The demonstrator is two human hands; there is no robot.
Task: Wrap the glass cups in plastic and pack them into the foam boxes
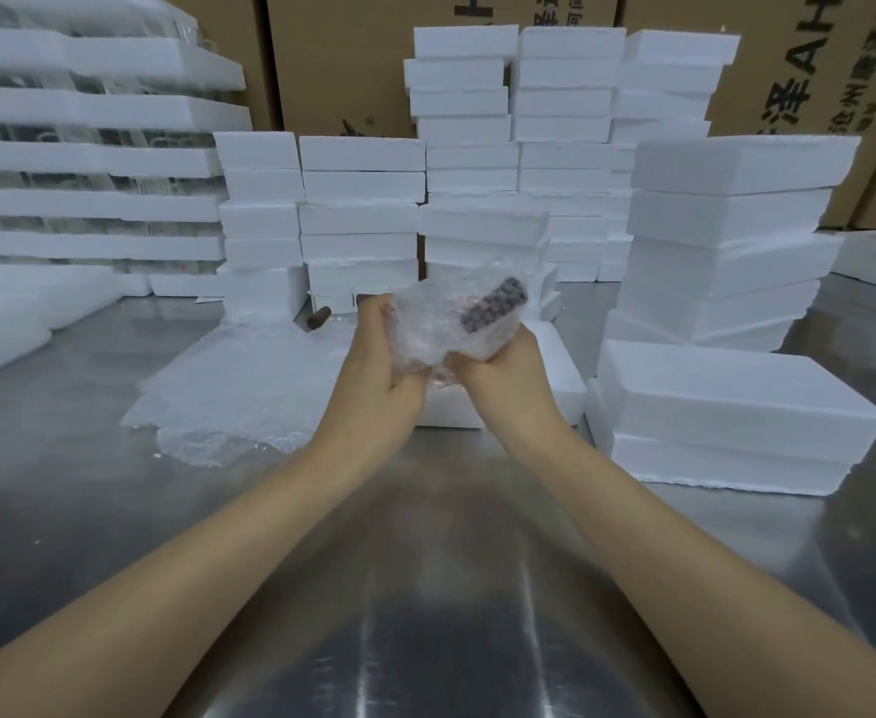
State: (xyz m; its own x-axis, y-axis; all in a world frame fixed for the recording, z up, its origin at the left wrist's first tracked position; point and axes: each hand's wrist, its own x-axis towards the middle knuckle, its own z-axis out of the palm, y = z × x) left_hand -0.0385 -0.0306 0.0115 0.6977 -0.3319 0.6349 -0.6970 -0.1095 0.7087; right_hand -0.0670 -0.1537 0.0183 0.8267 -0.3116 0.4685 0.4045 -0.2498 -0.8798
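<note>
Hands meet above the steel table: left hand (384, 355) and right hand (503, 370) both clutch a bubble-wrapped cup (456, 318).

Head-worn view, facing forward and down, close above metal table (425, 588)

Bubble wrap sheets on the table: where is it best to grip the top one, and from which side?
Probably pinch the near edge of the bubble wrap sheets, coming from the person's side: they lie flat, and foam boxes stand at the far edge.
</note>
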